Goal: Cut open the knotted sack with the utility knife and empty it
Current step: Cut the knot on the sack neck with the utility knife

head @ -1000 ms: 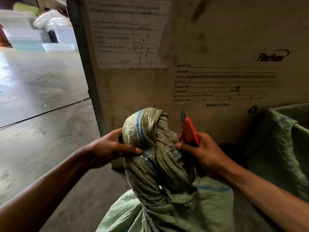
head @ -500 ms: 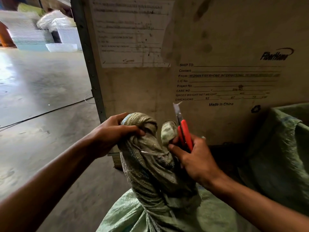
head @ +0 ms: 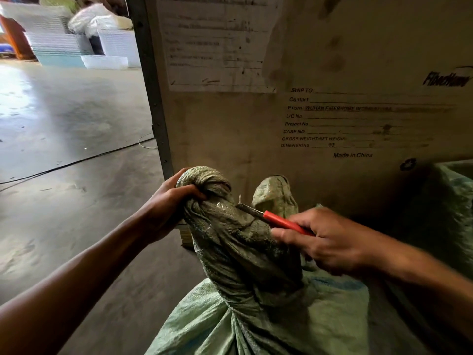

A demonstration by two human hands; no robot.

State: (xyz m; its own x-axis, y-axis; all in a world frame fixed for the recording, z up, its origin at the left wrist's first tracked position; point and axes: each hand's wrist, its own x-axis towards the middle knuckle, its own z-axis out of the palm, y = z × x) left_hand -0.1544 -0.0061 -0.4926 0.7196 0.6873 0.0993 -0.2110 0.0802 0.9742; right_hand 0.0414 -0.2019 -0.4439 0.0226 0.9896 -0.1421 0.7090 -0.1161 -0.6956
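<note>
A pale green woven sack stands in front of me, its neck twisted into a thick knot. My left hand grips the upper left end of the knot. My right hand holds a red utility knife nearly level, blade pointing left. The blade lies against the top of the knot, just right of my left hand. A loose tail of sack cloth sticks up behind the knife.
A large wooden shipping crate with printed labels stands right behind the sack. Another green sack leans at the right. Bare concrete floor with a thin cable stretches to the left; stacked white trays sit far back.
The knife has swung down from upright to nearly level, its blade now on the knot. My left hand has stayed on the knot's left end, and the knot has sunk lower.
</note>
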